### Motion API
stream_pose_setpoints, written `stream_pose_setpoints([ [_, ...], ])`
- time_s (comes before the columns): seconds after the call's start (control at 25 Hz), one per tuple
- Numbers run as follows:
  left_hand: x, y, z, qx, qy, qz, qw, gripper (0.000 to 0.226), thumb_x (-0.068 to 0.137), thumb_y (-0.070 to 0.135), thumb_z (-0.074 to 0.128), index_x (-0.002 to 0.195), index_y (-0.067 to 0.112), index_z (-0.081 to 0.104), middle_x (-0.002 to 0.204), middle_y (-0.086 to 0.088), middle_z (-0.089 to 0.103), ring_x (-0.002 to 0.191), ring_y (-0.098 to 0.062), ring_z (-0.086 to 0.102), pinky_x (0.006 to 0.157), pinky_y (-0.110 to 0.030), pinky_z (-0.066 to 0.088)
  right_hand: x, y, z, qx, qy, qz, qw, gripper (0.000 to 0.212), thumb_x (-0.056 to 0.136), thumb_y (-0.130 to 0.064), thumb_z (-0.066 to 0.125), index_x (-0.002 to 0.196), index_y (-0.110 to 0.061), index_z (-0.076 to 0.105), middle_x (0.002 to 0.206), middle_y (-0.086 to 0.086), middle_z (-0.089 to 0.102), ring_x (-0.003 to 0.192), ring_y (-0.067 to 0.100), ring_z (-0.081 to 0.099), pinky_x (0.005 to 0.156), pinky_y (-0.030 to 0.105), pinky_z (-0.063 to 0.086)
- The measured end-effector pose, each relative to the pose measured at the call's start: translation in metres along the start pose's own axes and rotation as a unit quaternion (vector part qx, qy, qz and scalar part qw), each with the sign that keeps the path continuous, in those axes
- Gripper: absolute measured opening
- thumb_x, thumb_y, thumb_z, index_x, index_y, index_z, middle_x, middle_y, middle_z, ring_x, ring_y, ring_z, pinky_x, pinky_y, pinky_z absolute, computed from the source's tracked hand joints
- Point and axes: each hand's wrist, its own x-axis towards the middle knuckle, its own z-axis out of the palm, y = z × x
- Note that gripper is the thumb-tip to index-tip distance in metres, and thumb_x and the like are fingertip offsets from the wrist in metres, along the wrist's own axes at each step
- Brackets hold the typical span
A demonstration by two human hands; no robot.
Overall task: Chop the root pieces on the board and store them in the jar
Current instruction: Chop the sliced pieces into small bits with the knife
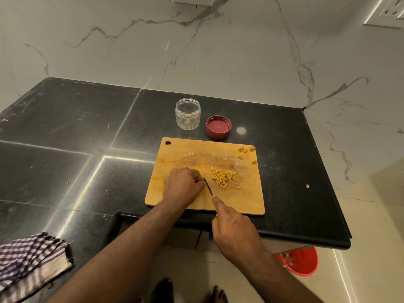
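1. Two hands work at a wooden board (175, 149) near the front edge of my black counter (65, 127). My left hand (182, 185), fingers curled down, rests on the board's left half, its fingertips against the knife (208, 187); what it pins under them I cannot tell.
2. My right hand (234, 230) is wrapped round the knife handle at the board's front edge, forefinger stretched along the spine, blade angled toward the left hand.
3. Chopped root (224, 177), in thin yellow sticks, lies heaped just right of the blade, near the board's middle. A few darker scraps (246, 149) sit at the board's far right corner.
4. Beyond the board's far edge stands the clear jar (188, 113), open and upright, with a yellow fleck or two at the bottom. Its red lid (218, 127) lies upturned just to the jar's right.
5. One stray yellow bit (307, 186) lies on the counter toward its right edge.
6. Checked cloth (28, 263) is bunched at the counter's front left corner; a red bucket (301, 262) stands on the floor below the right end.
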Motion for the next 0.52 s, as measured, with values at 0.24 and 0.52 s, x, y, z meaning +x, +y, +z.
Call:
stream_pose_setpoints([
  [0.24,-0.002,0.001,-0.001,0.003,0.008,-0.004,1.0,0.017,0.091,0.044,0.068,0.101,0.034,0.076,0.101,0.012,0.069,0.104,-0.017,0.05,0.085,-0.041,0.049,-0.024,0.006,-0.007,0.017,0.012,0.001,1.0,0.052,0.102,-0.035,0.03,0.153,-0.031,0.02,0.125,-0.005,0.059,0.098,0.016,0.061,0.081,0.034,0.049],
  [0.52,-0.007,0.0,0.0,0.015,0.026,-0.006,1.0,0.021,0.092,0.043,0.065,0.107,0.035,0.076,0.107,0.011,0.07,0.102,-0.018,0.052,0.082,-0.038,0.048,-0.004,0.0,-0.003,0.017,0.014,0.0,1.0,0.052,0.102,-0.032,0.031,0.153,-0.028,0.021,0.121,-0.001,0.059,0.096,0.019,0.06,0.078,0.035,0.049],
])
